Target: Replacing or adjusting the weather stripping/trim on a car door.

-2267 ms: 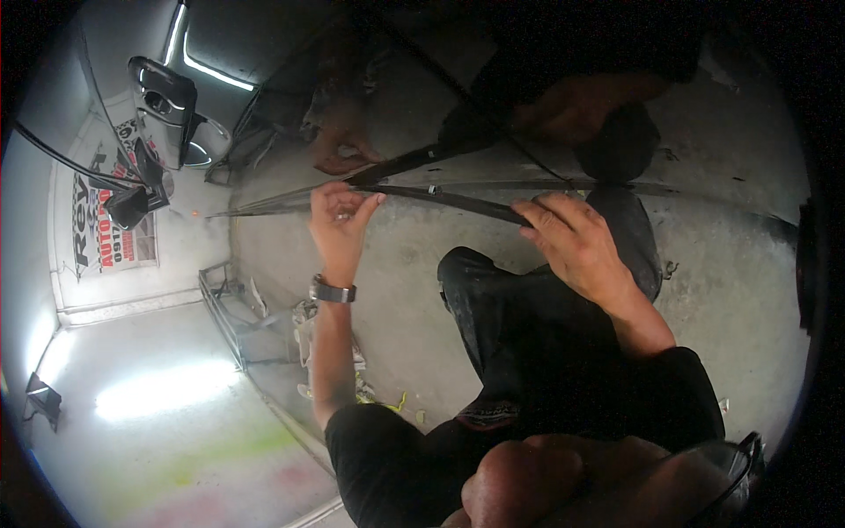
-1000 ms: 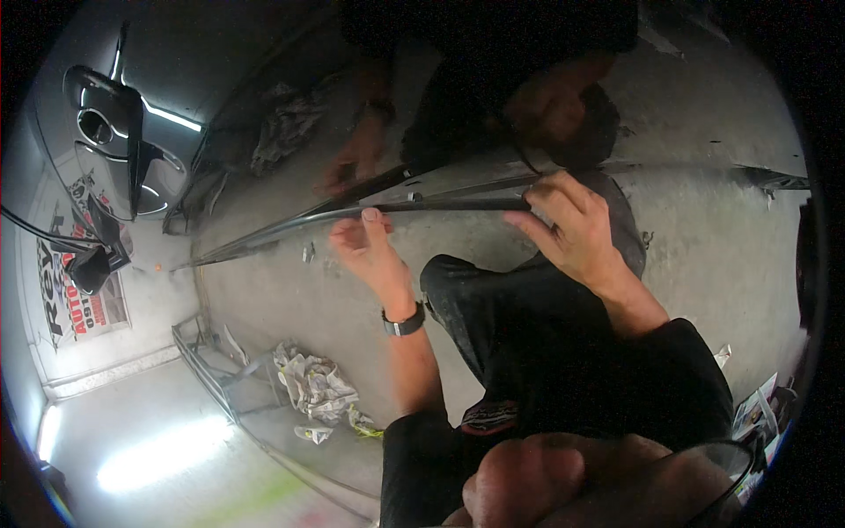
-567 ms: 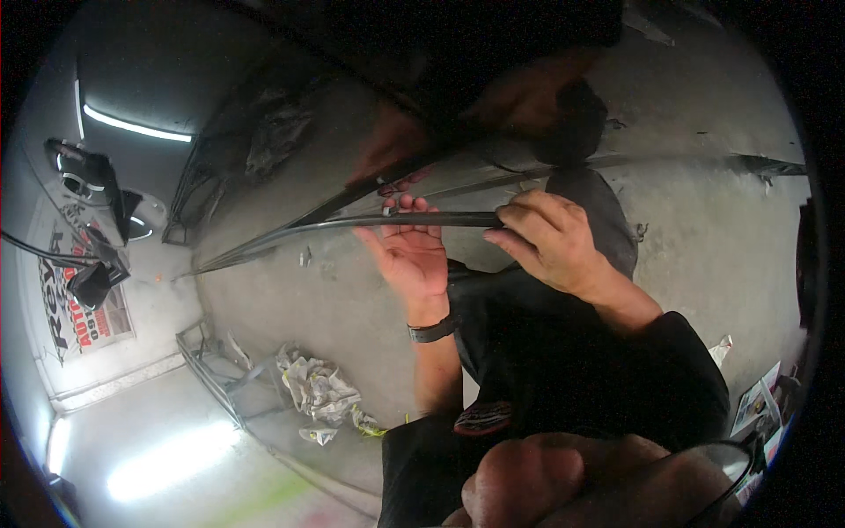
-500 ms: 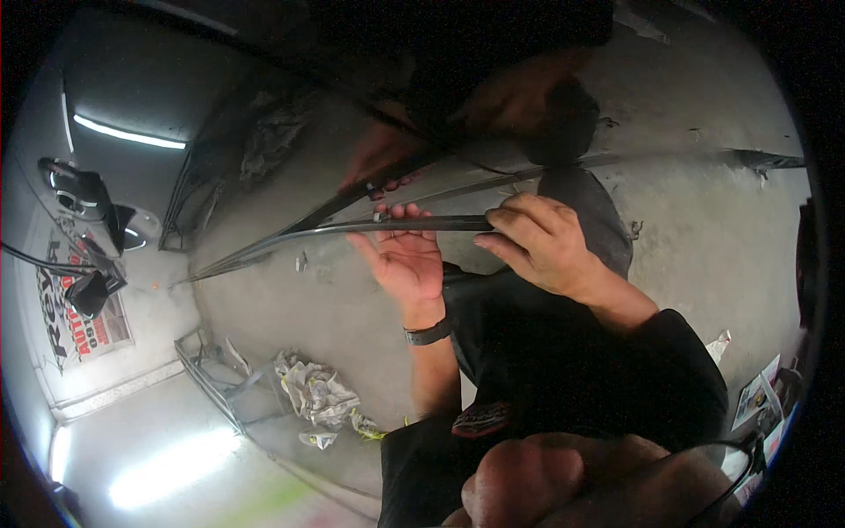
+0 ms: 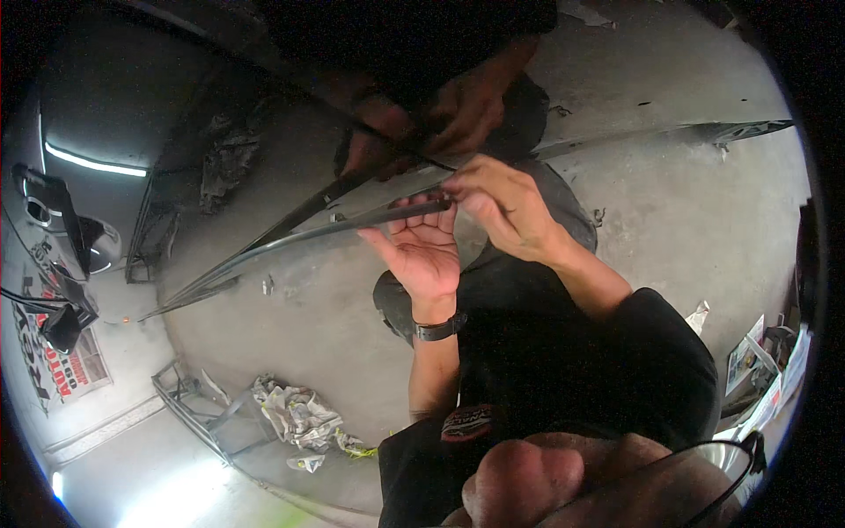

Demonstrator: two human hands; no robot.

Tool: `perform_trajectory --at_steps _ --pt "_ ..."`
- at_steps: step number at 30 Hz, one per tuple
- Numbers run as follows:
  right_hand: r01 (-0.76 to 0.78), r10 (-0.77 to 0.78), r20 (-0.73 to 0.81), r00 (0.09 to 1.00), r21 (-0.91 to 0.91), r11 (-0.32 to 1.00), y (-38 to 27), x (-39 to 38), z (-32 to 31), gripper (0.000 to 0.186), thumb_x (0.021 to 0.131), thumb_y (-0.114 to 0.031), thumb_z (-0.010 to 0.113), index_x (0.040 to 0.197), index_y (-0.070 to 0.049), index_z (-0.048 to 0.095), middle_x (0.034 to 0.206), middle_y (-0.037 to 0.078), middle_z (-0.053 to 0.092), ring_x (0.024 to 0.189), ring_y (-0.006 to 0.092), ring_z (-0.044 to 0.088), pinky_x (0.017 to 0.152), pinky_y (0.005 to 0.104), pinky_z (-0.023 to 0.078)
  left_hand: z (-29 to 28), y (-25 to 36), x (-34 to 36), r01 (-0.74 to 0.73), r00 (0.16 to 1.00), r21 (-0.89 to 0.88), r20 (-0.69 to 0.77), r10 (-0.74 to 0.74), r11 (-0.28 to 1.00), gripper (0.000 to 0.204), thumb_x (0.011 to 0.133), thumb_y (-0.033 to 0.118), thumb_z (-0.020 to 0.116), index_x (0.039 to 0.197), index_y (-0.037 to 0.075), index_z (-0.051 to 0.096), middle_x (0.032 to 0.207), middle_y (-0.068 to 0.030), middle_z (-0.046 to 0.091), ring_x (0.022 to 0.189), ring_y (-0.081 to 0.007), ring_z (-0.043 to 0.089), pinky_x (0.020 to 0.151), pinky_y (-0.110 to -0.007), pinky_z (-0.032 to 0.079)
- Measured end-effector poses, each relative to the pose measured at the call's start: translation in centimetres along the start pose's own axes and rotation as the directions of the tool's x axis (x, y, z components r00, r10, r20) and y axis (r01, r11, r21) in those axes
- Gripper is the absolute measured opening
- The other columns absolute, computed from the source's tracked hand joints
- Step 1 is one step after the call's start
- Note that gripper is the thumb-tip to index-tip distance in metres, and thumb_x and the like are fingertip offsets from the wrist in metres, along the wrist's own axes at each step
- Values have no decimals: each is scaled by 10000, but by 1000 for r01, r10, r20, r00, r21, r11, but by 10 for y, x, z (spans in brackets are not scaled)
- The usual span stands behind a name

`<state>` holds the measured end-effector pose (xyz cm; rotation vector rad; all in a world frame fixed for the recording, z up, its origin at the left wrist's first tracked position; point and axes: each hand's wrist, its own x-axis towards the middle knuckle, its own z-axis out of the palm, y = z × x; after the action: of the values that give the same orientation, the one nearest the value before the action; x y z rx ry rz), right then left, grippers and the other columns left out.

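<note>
Strip point(image 5: 378, 216), long and dark, across left hand point(image 5: 426, 255), end at right hand point(image 5: 509, 211)

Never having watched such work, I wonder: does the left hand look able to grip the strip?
Probably yes: the left hand is open, palm up, with the strip crossing right over it and nothing visible in between.

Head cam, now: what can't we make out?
Head view:
Right hand: whether it grips the long, narrow, dark strip; fingers hide contact.
Left hand: whether it touches the strip, which covers the fingers there.
Small grey fitting: too small for detail.
Black shape: cut off by right rim.
</note>
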<state>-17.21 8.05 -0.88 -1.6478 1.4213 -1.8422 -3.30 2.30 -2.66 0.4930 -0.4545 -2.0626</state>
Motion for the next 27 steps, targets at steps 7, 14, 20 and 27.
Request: perform_trajectory --at_steps 7,14,20,27 --pt "-85 78 -58 995 -124 989 -9 0 -3 150 864 -24 602 998 36 633 828 150 601 745 281 620 661 349 500 5 -15 -3 -16 986 81 167 2 997 531 978 513 400 1196 41 514 1151 -122 606 1021 -259 619 902 -422 513" --pt "-199 200 38 979 -16 980 -26 6 10 227 883 -127 631 1041 35 639 898 135 640 799 208 626 696 300 501 -3 8 -3 -84 993 300 105 55 950 505 969 522 426 1167 66 514 1077 -99 625 1002 -228 620 870 -375 510" --pt "-407 370 245 896 126 904 -23 20 19 331 959 -258 555 1125 19 627 948 53 656 875 105 563 770 269 471 -16 78 8 -246 922 401 -183 340 883 524 935 505 528 1125 17 526 988 -84 592 906 -208 596 829 -345 506" --pt "-365 303 298 905 182 913 -9 17 24 371 911 -237 643 1210 -17 627 963 53 666 786 91 551 685 227 454 -16 82 6 -246 920 439 -173 351 864 376 919 371 623 1059 28 560 994 -102 614 862 -194 616 743 -323 524"
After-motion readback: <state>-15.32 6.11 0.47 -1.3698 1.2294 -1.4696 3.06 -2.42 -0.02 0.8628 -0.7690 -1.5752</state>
